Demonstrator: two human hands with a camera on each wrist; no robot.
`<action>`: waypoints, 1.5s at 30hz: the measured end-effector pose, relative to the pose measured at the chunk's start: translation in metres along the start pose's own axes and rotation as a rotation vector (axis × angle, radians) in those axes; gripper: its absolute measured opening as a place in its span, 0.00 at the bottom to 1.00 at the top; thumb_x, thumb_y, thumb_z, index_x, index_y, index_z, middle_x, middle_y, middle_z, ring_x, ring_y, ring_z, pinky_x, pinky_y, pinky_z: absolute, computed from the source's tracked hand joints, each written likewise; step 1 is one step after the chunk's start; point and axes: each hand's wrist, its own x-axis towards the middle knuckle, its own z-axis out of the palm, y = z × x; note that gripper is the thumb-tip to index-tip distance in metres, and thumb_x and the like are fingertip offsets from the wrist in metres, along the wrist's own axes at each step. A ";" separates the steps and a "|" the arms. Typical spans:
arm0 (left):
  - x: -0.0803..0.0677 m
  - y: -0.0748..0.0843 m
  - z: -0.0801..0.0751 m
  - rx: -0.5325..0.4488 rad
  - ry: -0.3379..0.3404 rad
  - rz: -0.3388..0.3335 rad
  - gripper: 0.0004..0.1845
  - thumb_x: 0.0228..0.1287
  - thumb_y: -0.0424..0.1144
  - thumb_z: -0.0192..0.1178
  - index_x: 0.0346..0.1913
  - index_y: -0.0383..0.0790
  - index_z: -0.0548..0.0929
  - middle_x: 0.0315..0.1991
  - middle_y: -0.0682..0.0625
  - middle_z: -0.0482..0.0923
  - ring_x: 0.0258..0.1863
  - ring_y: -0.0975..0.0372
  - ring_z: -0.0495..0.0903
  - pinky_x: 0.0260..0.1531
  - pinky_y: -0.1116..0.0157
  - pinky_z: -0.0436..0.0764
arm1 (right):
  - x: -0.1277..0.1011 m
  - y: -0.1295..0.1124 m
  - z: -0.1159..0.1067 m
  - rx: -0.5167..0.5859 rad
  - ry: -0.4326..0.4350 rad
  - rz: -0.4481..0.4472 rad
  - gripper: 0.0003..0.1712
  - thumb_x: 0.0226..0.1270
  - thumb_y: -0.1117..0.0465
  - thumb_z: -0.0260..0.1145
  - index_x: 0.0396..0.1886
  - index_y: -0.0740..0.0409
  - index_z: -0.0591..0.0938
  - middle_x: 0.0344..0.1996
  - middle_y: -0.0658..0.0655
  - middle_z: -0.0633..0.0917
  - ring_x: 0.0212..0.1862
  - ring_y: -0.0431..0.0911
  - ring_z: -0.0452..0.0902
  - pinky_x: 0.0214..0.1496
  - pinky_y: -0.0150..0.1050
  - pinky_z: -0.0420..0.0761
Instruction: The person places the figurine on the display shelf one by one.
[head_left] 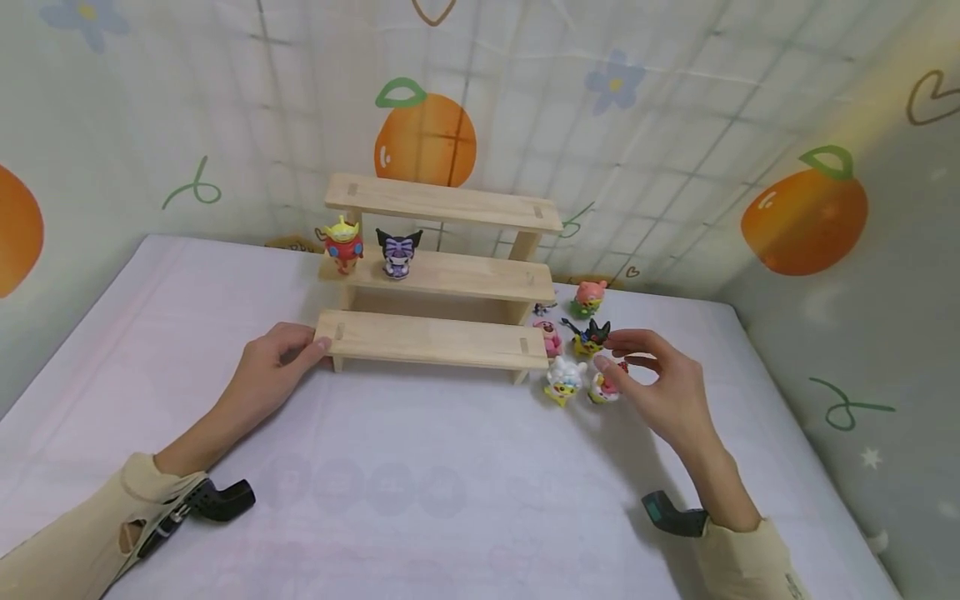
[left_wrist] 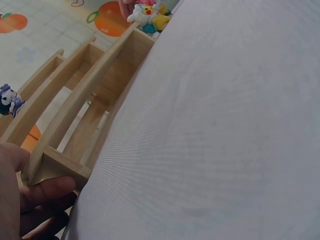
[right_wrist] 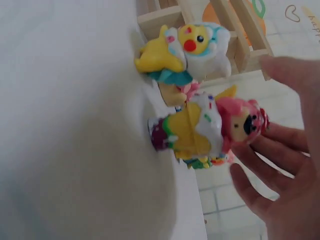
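Note:
My left hand [head_left: 262,367] grips the left end of the lowest step of a three-step wooden display shelf [head_left: 431,337], thumb on top. In the left wrist view its fingers lie against the shelf's end leg [left_wrist: 65,165]. Beside the shelf's right end, my right hand [head_left: 667,387] reaches over a group of toy figurines with thumb and fingers spread. Closest to it stands a pink bear figurine [right_wrist: 195,125] with a yellow and white body; the fingertips are right at its head. Next to that one is a white-hooded figurine [head_left: 564,379] with a yellow face.
The middle step carries a red figurine with a yellow hat [head_left: 344,247] and a purple-and-black figurine [head_left: 397,252]. Behind the bear stand a black-eared figurine [head_left: 590,337], a pink figurine [head_left: 550,337] and a pink-hatted figurine [head_left: 588,298]. A printed curtain [head_left: 525,108] hangs behind.

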 end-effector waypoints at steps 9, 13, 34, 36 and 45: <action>0.000 0.003 0.000 0.000 -0.007 0.001 0.18 0.79 0.51 0.61 0.45 0.40 0.91 0.55 0.42 0.84 0.62 0.50 0.78 0.66 0.46 0.71 | 0.000 0.008 -0.006 -0.080 -0.192 -0.058 0.24 0.66 0.52 0.79 0.58 0.55 0.84 0.50 0.55 0.90 0.48 0.45 0.82 0.52 0.46 0.88; 0.000 0.003 0.001 0.000 -0.003 0.002 0.18 0.79 0.51 0.61 0.45 0.40 0.91 0.54 0.42 0.84 0.61 0.51 0.78 0.66 0.47 0.71 | 0.001 0.011 -0.008 -0.109 -0.278 -0.044 0.26 0.63 0.53 0.81 0.59 0.53 0.85 0.51 0.53 0.90 0.48 0.46 0.83 0.53 0.54 0.87; -0.001 0.002 0.001 -0.001 0.002 0.001 0.18 0.78 0.51 0.61 0.46 0.40 0.91 0.55 0.41 0.84 0.62 0.49 0.78 0.66 0.46 0.71 | 0.003 0.020 -0.007 -0.146 -0.379 0.037 0.25 0.58 0.58 0.83 0.54 0.55 0.85 0.45 0.58 0.89 0.47 0.55 0.87 0.51 0.53 0.86; -0.001 0.002 0.001 -0.001 0.003 0.002 0.18 0.78 0.51 0.61 0.46 0.40 0.91 0.55 0.42 0.84 0.62 0.50 0.78 0.66 0.47 0.71 | 0.002 0.019 -0.009 -0.152 -0.367 0.039 0.25 0.59 0.57 0.82 0.54 0.55 0.85 0.45 0.58 0.89 0.47 0.55 0.87 0.51 0.53 0.86; 0.000 0.003 0.001 0.002 -0.003 -0.001 0.19 0.79 0.51 0.60 0.48 0.39 0.91 0.56 0.42 0.84 0.63 0.49 0.78 0.67 0.46 0.71 | 0.004 0.009 -0.023 -0.163 -0.241 0.011 0.27 0.61 0.55 0.81 0.56 0.59 0.83 0.42 0.58 0.89 0.45 0.57 0.88 0.47 0.46 0.86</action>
